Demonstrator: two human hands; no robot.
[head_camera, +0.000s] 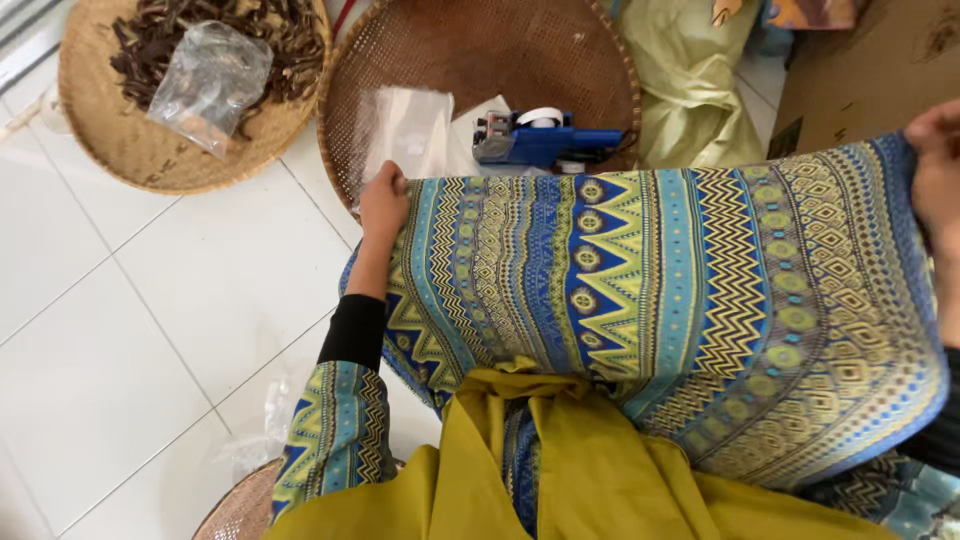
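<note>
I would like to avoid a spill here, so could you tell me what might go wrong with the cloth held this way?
The patterned cloth, stretched between the left hand and right hand, hides the floor beneath it. Its far edge sits close to the blue label gun and clear bags in the brown woven tray, so it might drag or knock them.

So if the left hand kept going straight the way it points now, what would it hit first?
Most likely the clear plastic bag lying in the empty woven tray: the left hand points up the picture and the bag sits just past its fingers. Height above the tray is unclear, so it might pass over the bag.
</note>
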